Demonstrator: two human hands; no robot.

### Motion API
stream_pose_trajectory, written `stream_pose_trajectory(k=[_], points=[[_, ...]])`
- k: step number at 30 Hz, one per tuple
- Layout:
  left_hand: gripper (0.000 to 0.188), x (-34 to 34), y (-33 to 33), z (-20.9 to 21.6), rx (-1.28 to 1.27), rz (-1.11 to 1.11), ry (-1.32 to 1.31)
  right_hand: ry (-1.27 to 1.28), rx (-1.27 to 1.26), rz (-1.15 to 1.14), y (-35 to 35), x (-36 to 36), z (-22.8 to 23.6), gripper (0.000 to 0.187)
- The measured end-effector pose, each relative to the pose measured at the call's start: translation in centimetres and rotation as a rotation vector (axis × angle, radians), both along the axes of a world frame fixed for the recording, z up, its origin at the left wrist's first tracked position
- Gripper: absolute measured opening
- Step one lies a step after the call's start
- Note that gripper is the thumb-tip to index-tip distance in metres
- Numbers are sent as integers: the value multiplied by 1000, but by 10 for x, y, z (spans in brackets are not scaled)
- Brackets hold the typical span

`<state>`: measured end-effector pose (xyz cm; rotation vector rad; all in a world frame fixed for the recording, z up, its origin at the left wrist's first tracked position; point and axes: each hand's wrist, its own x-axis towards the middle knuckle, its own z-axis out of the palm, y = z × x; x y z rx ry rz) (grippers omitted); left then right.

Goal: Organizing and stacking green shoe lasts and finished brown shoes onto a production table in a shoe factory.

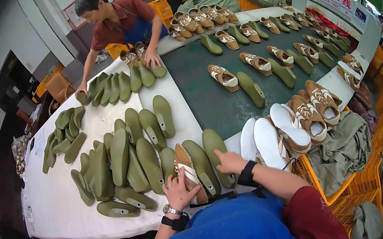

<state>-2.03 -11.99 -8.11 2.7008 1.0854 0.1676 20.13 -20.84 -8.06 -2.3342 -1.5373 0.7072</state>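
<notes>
My left hand [180, 193] is closed around a brown and white sneaker upper [189, 168], thumb on one side and fingers on the other. The upper lies among green shoe lasts at the near edge of the white table. My right hand [231, 163] is on a green shoe last [212, 144], index finger stretched across its surface; its other fingers are partly hidden. Between the two hands lies another green last [199, 161]. Left of my left hand, several more lasts [120, 156] are piled on the white cloth.
A dark green belt [192, 73] carries sneakers and lasts in rows. White insoles [268, 139] and brown sneakers [319, 105] lie beside my right arm, near orange crates [360, 195]. Across the white table [57, 218], a co-worker [126, 21] handles lasts with both hands.
</notes>
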Motion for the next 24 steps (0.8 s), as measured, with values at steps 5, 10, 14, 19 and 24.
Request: stream_pose_trajectory(k=[5, 10, 14, 19, 24], points=[[87, -5, 0, -6, 45, -8, -50, 727, -19, -304, 59, 82, 36, 38], [84, -8, 0, -4, 65, -37, -101, 433, 74, -280, 136, 132, 65, 27], [82, -5, 2, 1, 61, -33, -79, -155, 16, -169, 179, 136, 43, 24], [81, 2, 9, 4, -15, 1, -4, -325, -171, -191, 199, 135, -56, 51], [82, 13, 12, 7, 15, 0, -12, -287, -131, -202, 200, 145, -58, 46]])
